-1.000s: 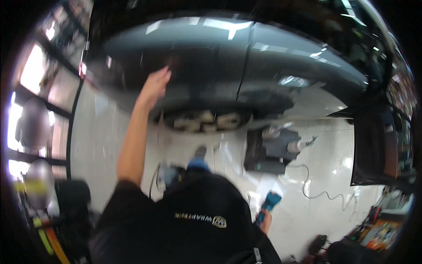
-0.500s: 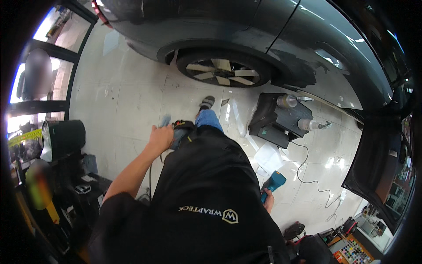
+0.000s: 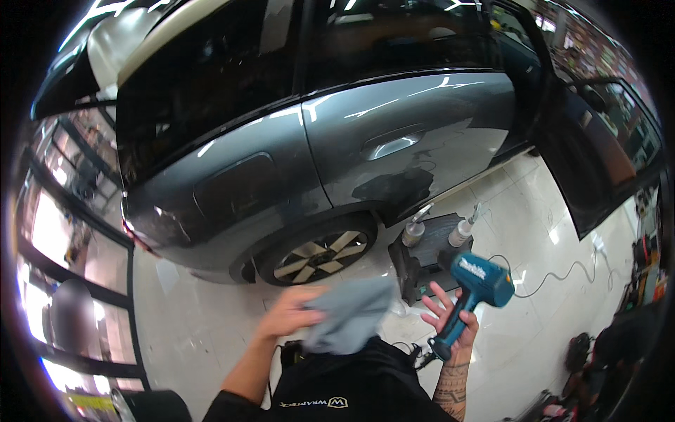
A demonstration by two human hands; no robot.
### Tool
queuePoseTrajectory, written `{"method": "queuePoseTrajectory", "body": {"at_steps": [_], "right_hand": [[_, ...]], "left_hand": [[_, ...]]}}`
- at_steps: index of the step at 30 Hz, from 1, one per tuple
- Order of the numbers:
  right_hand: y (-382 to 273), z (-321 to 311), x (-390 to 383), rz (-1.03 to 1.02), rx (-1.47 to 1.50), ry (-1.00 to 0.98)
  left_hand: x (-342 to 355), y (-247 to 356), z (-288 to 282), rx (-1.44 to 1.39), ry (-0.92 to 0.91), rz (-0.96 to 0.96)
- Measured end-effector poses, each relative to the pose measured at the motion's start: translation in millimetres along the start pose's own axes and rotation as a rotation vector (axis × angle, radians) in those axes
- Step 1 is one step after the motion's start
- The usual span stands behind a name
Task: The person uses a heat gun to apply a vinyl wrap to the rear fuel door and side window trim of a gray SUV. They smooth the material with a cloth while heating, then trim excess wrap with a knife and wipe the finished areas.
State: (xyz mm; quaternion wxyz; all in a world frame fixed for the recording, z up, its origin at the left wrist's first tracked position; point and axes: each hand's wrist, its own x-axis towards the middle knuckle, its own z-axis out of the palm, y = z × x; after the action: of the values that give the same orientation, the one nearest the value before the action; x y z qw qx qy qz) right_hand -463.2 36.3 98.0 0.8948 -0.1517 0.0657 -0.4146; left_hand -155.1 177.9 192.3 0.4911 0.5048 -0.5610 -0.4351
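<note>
My left hand [image 3: 290,315] is closed on one side of a limp grey cloth [image 3: 355,316], which spreads out in front of my waist. To its right, my right hand [image 3: 465,335] holds a teal heat gun [image 3: 485,281] by the handle. Some fingers of that hand are spread loosely beside the grip. The gun's dark nozzle points left and away from me. Beyond both hands stands the side of a glossy dark grey car [image 3: 232,211], with a spoked wheel [image 3: 320,259] low down. An irregular darker patch [image 3: 394,184] shows under its door handle.
Two spray bottles, one [image 3: 413,232] left of the other [image 3: 460,231], stand on a black step stool [image 3: 402,264] by the car. A cord [image 3: 555,276] runs over the tiled floor. An open car door [image 3: 598,158] juts out at right. Glass framed panels line the left.
My view has lifted from the floor to the car's side. The right hand has brought the heat gun up from beside my hip. The cloth in my left hand now hangs spread out before me.
</note>
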Motion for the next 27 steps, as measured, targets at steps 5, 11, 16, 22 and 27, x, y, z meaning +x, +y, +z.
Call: {"method": "queuePoseTrajectory", "body": {"at_steps": [5,11,16,22,27], "right_hand": [[20,43,18,-0.273,-0.272,0.312],[20,34,17,-0.566,-0.542,0.525],[14,29,15,-0.653,-0.712,0.526],[10,36,23,-0.646,-0.711,0.528],[15,36,19,-0.599,-0.706,0.528]], "left_hand": [[72,-16,97,0.335,-0.258,0.282],[59,-68,114,0.557,0.182,0.152],[40,-116,104,-0.56,-0.229,-0.622],[40,-114,103,-0.489,-0.038,-0.346],[31,-113,109,0.108,-0.199,-0.239]]}}
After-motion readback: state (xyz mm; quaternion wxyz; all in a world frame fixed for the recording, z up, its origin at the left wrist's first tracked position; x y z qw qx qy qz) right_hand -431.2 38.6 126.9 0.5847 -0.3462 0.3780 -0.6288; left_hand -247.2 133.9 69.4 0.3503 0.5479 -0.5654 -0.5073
